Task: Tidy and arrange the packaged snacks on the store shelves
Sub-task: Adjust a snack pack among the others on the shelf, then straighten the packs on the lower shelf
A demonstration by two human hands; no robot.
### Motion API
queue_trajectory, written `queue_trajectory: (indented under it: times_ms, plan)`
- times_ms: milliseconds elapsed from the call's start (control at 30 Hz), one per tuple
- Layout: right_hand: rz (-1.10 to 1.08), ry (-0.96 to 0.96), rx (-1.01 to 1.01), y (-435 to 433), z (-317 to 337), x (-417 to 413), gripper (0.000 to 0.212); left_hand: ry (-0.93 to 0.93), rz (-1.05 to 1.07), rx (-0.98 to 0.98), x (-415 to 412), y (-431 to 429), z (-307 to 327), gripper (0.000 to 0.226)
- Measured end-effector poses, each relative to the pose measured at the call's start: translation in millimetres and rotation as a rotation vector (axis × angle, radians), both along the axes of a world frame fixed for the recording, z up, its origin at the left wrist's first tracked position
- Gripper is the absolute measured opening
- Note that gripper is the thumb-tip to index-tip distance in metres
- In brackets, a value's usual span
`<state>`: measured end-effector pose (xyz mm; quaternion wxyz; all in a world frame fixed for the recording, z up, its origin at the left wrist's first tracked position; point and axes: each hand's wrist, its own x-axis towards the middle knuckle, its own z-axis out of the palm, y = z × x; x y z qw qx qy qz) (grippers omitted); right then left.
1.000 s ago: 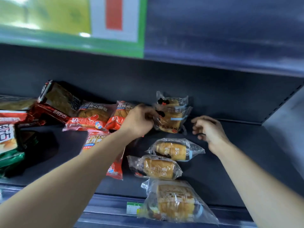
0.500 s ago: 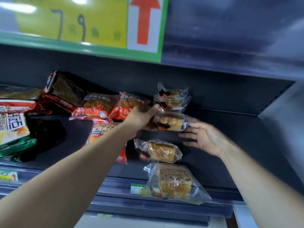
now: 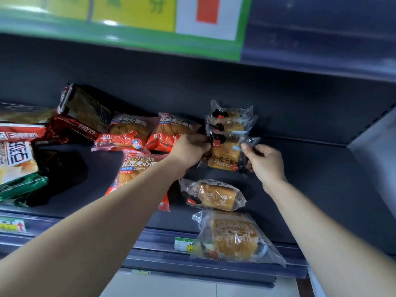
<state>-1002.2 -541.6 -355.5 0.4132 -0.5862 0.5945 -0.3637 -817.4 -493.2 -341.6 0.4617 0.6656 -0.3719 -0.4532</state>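
Fingers (image 3: 203, 146) of left hand (image 3: 190, 150), right hand (image 3: 264, 160) pinch packet (image 3: 225, 156)

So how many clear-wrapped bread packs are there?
5 bread packs: two standing at the back; one held by left hand and right hand; one lying nearer; one at the shelf front edge. Others may hide.

We see through one wide-angle camera worn on the head. It faces the dark shelf (image 3: 310, 189) and looks slightly down over its front edge, near enough that left hand (image 3: 190, 148) and right hand (image 3: 265, 161) hold a clear bread packet (image 3: 225, 156) by the back wall. A price sign (image 3: 132, 16) crosses the top.
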Motion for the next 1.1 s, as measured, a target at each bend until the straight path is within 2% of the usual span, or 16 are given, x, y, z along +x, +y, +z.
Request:
queue_trajectory:
  times_ms: [133,200,267,333,400,467,533,600,667,733,800,833,900,1033,1100]
  plan:
    - [-0.015,0.044,-0.022,2,-1,-1,0.046,-0.121,-0.064,0.039,0,5,6,0.03]
    - [-0.029,0.046,-0.03,7,0,-2,0.045,-0.213,-0.117,0.044,0,10,12,0.026]
    - [-0.082,0.049,-0.042,14,3,-5,0.042,-0.351,-0.175,0.072,0,19,22,0.011]
    - [-0.091,0.019,-0.021,20,10,-9,0.038,-0.461,-0.216,0.143,3,31,32,0.027]
    - [0.024,-0.058,0.04,29,18,-13,0.037,-0.414,-0.276,0.192,7,43,41,0.046]
    - [0.119,-0.097,0.064,37,24,-18,0.037,-0.371,-0.484,0.246,11,58,52,0.066]
    - [0.166,-0.129,0.078,42,32,-25,0.036,-0.361,-0.711,0.341,14,69,63,0.071]
    - [0.28,-0.128,0.152,45,38,-32,0.042,-0.37,-0.794,0.382,15,75,63,0.064]
    - [0.427,-0.113,0.263,50,40,-37,0.056,-0.378,-0.723,0.347,11,74,56,0.055]
    - [0.513,-0.134,0.336,55,40,-41,0.061,-0.358,-0.559,0.258,7,69,42,0.037]
    - [0.51,-0.167,0.344,58,38,-44,0.054,-0.354,-0.394,0.172,1,64,32,0.021]
    - [0.482,-0.161,0.323,60,37,-44,0.043,-0.376,-0.317,0.132,-1,60,28,0.016]
    - [0.375,-0.081,0.235,58,33,-43,0.024,-0.393,-0.179,0.06,-10,55,25,0.015]
    - [0.12,-0.037,0.054,54,25,-36,0.019,-0.241,0.022,-0.037,-23,47,19,0.029]
    - [0.086,-0.03,0.028,52,20,-32,0.016,-0.259,0.044,-0.037,-24,47,14,0.039]
